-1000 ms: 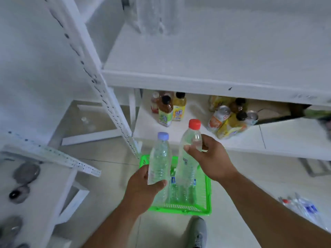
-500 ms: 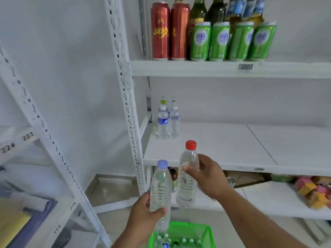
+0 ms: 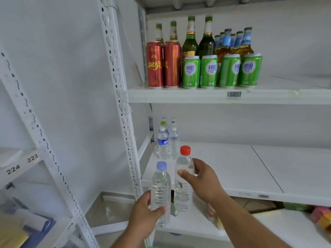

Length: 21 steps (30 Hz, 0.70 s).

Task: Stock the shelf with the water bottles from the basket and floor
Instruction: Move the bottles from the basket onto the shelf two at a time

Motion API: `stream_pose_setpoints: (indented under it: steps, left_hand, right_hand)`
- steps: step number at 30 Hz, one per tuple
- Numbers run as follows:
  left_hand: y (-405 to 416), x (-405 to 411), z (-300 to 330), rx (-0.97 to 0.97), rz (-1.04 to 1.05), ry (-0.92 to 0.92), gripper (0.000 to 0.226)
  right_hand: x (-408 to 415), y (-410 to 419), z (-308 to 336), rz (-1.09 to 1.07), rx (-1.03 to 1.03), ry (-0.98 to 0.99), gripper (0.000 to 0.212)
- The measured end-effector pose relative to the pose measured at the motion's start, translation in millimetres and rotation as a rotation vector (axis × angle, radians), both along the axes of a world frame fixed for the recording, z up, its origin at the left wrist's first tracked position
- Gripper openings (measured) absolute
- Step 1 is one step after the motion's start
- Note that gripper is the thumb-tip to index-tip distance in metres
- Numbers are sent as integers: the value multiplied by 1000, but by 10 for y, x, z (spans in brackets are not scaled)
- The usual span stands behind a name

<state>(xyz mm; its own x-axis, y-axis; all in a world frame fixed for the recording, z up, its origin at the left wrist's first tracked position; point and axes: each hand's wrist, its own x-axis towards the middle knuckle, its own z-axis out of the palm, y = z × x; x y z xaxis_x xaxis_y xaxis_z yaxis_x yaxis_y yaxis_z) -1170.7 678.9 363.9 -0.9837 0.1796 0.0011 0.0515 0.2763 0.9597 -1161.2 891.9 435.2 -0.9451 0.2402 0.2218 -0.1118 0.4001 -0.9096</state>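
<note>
White shelf [image 3: 232, 169], middle of frame, mostly bare; a few bottles [image 3: 167, 142] parked at its left back corner. My left hand [image 3: 143, 217] wraps the blue-capped bottle [image 3: 160, 190], my right hand [image 3: 202, 183] wraps the red-capped bottle [image 3: 184, 181]. Both held upright, low centre, ready to stand beside them.

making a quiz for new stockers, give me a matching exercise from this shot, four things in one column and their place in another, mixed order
Things:
1. red-capped bottle
2. blue-capped bottle
3. green cans
4. stocked water bottles

Places:
A. upper shelf
B. left hand
C. back left of the middle shelf
D. right hand

Pairs: 1-D, 2-B, 3-A, 4-C
</note>
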Motion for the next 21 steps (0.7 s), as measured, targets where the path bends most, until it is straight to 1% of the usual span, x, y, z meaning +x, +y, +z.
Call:
stream_pose_setpoints:
  steps: [3, 9, 21]
  left_hand:
    - [218, -181, 5, 5, 50, 7, 42]
    - [541, -470, -31, 2, 117, -1, 41]
    - [589, -1186, -94, -67, 110, -50, 39]
  right_hand:
    - [-207, 185, -3, 28, -21, 4, 30]
    - [-583, 500, 12, 64, 32, -16, 27]
    - [-1269, 597, -95, 27, 39, -93, 26]
